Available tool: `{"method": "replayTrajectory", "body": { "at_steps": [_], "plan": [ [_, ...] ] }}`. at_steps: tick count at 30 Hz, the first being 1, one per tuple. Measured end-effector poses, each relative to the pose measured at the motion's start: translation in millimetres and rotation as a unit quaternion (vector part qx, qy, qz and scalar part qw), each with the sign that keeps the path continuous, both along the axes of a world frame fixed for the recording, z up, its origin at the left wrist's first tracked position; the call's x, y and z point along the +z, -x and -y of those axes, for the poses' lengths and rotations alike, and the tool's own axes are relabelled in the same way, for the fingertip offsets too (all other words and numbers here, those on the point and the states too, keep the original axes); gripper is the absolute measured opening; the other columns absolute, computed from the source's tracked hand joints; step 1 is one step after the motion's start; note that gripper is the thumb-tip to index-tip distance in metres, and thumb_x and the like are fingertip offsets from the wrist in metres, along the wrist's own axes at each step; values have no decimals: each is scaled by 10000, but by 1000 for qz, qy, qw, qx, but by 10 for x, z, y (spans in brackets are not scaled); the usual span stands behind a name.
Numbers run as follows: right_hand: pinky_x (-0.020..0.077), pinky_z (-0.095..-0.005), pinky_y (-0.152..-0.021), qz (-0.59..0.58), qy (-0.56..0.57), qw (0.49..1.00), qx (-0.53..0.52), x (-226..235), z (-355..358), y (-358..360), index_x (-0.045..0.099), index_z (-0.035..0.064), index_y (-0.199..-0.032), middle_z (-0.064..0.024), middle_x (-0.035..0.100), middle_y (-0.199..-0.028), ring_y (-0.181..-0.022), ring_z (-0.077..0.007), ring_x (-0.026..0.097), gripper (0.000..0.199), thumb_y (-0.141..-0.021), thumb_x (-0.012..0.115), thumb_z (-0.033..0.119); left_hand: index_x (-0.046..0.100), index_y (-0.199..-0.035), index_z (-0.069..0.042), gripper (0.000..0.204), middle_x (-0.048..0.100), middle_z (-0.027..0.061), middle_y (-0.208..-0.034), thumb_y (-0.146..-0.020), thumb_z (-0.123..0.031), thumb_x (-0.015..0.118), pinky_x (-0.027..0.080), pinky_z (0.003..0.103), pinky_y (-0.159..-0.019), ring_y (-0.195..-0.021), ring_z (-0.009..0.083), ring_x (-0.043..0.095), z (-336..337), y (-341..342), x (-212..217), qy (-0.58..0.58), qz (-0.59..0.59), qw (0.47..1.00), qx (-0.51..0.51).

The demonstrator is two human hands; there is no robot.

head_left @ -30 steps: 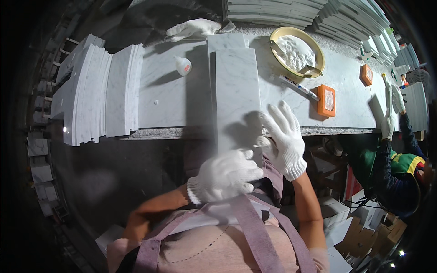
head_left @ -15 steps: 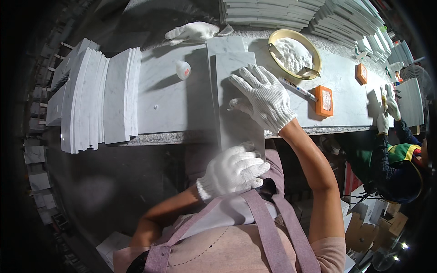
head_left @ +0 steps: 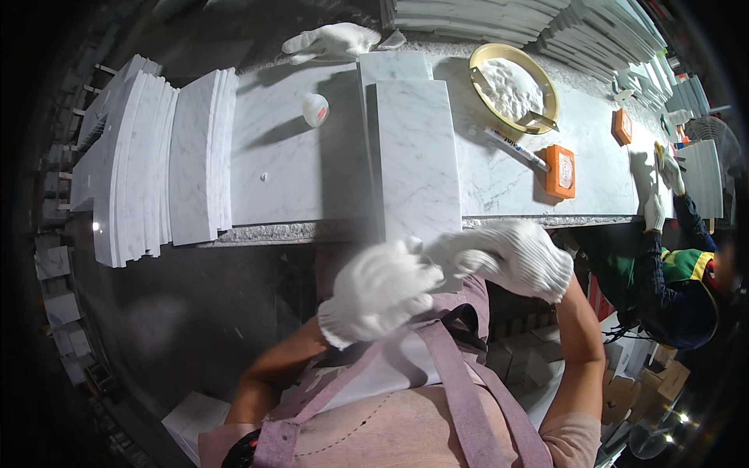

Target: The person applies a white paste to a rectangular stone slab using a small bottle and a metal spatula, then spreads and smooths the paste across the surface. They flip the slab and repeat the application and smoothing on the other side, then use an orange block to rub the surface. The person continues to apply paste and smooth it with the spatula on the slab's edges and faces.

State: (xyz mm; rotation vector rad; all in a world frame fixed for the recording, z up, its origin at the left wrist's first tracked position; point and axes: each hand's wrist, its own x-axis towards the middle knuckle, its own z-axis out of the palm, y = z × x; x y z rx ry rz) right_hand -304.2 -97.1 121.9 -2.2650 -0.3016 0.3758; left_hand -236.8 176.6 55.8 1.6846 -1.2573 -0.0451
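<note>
Both my hands wear white knit gloves and meet in front of my apron, over the near end of a grey-veined marble tile (head_left: 415, 148). My left hand (head_left: 380, 288) is smeared by motion, so its grip is unclear. My right hand (head_left: 511, 261) comes in from the right, fingers curled together towards the left one; anything between them is hidden. The tile lies on top of another marble tile (head_left: 394, 64), and its near end juts past the table edge. Whether either hand touches the tile, I cannot tell.
Marble tiles stand stacked on the left (head_left: 195, 156) and at the back (head_left: 468, 19). On the marble tabletop (head_left: 289, 195) are a white bottle (head_left: 315, 110), a bowl of white powder (head_left: 477, 56), a marker (head_left: 519, 148), an orange block (head_left: 561, 171) and spare gloves (head_left: 331, 40). A co-worker (head_left: 686, 265) works at far right.
My right hand has left the top of the tile and come back towards me, beside the left hand, its fingers now curled. My left hand has shifted slightly left.
</note>
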Motion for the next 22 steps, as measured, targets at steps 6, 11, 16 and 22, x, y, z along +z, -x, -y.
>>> {"method": "replayTrajectory", "body": {
  "at_steps": [6, 11, 16, 22],
  "plan": [
    [427, -205, -481, -113, -204, 861, -451, -423, -79, 656, 648, -118, -1300, -29, 645, -616, -515, -57, 548, 651, -1056, 587, 482, 671, -1286, 49, 347, 747, 147, -1182, -1096, -206, 531, 489, 408, -1090, -1161, 231, 682, -191, -379, 141, 70, -300, 940, 146],
    [290, -193, -451, -114, -238, 797, -543, -888, -308, 915, 569, -61, -1436, 58, 514, -617, -504, -29, 431, 614, -1045, 642, 407, 649, -1346, 36, 311, 746, 129, -1172, -1066, -78, 580, 569, 309, -931, -1011, 172, 714, -154, -475, 108, 52, -325, 916, 230],
    [532, -235, -767, -137, -365, 759, -521, -1032, -368, 889, 510, -30, -1501, -72, 678, -1124, -831, -88, 625, 547, -1054, 641, 257, 641, -1360, 33, 322, 750, 121, -1137, -1054, -53, 591, 568, 295, -891, -980, 158, 708, -111, -340, 66, 15, -322, 918, 232],
    [552, -364, -988, -265, -429, 768, -396, -1191, -269, 891, 517, 7, -1507, -132, 671, -1318, -1160, -197, 657, 611, -1048, 638, 392, 614, -1384, 56, 367, 699, 151, -1297, -1053, -101, 615, 539, 325, -1006, -1089, 193, 689, -152, -207, 3, -27, -359, 904, 232]
  ]
}}
